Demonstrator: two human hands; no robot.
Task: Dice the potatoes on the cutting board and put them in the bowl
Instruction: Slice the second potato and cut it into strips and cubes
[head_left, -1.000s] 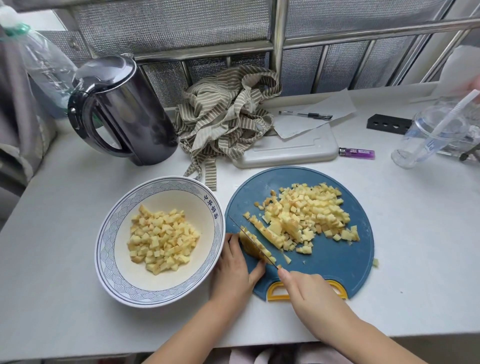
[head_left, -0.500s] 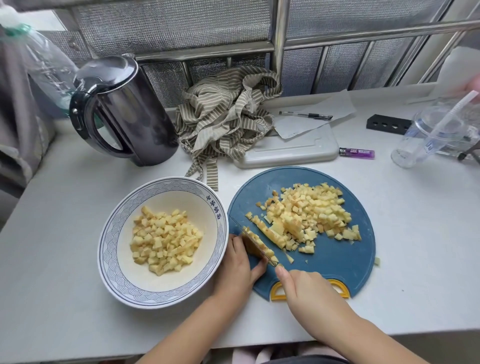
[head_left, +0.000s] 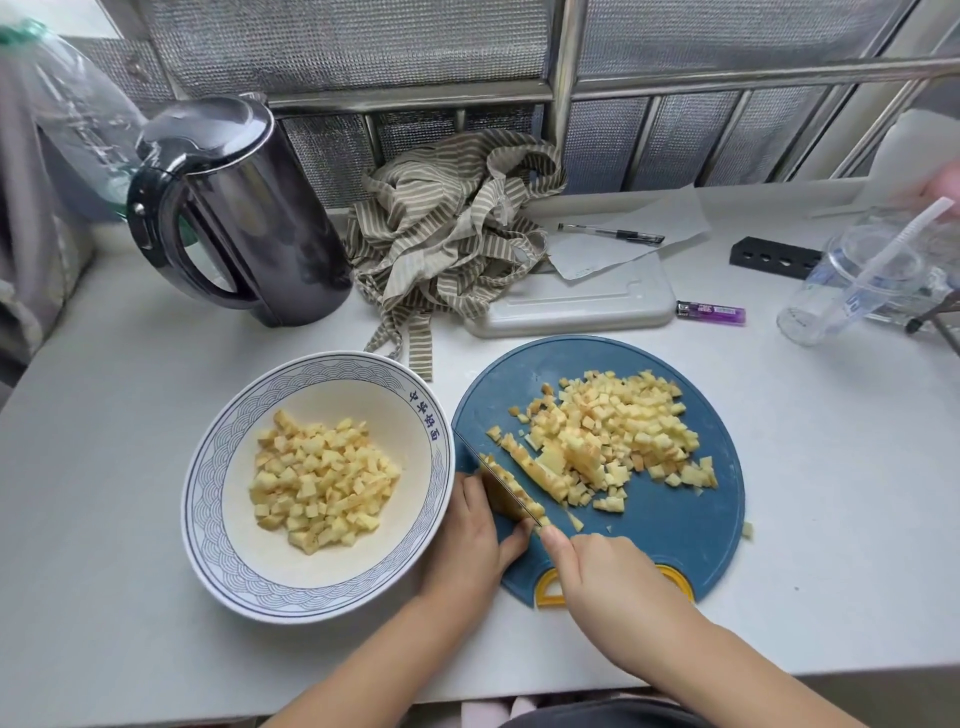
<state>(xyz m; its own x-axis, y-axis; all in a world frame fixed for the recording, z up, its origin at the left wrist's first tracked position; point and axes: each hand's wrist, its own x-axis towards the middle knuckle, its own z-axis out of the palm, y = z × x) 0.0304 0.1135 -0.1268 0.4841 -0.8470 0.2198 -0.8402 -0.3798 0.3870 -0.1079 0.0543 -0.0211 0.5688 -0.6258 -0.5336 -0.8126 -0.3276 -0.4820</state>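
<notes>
A long yellow potato strip (head_left: 519, 493) lies at the left edge of the round blue plastic cutting board (head_left: 670, 525), with a heap of diced yellow potato cubes (head_left: 618, 431) beside it in the board's middle. A thin knife blade (head_left: 483, 470) stands across the strip. The right hand (head_left: 608, 577) is wrapped around the knife's hidden handle, forefinger laid along the spine. The left hand (head_left: 475, 535) steadies the strip from the left, fingers curled against it, thumb tucked by the blade's heel. Just left of the board sits a white ceramic bowl with a blue wave-pattern rim (head_left: 208, 499), holding more potato cubes (head_left: 322, 478). Behind them on the white table (head_left: 104, 415) are a dark electric kettle (head_left: 244, 208), a crumpled striped cloth (head_left: 452, 228) and a purple lighter (head_left: 710, 313).
</notes>
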